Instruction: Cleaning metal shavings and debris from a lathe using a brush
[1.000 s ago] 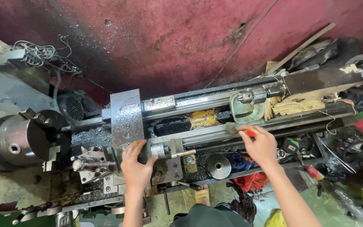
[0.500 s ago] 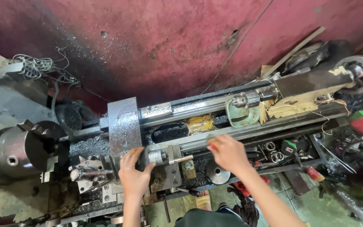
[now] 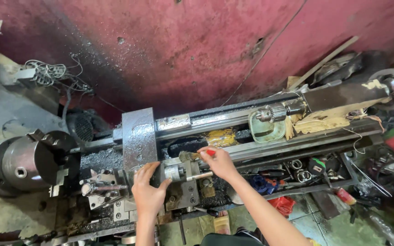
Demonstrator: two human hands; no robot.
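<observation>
- grimy metal lathe [image 3: 233, 123] against a stained red wall [image 3: 197, 50]
- left hand [image 3: 147, 191] spread flat on the carriage [image 3: 178, 182]
- right hand [image 3: 220, 161] gripping a red-handled brush [image 3: 197, 155]

The lathe [image 3: 233, 123] is bare grey metal, dull and oil-stained, its chuck [image 3: 28, 164] smoother with a soft sheen and its carriage [image 3: 138, 136] scuffed steel, while the brush [image 3: 196, 156] has a glossy red handle and worn bristles, and the wall [image 3: 197, 54] is rough, blotchy red plaster.
</observation>
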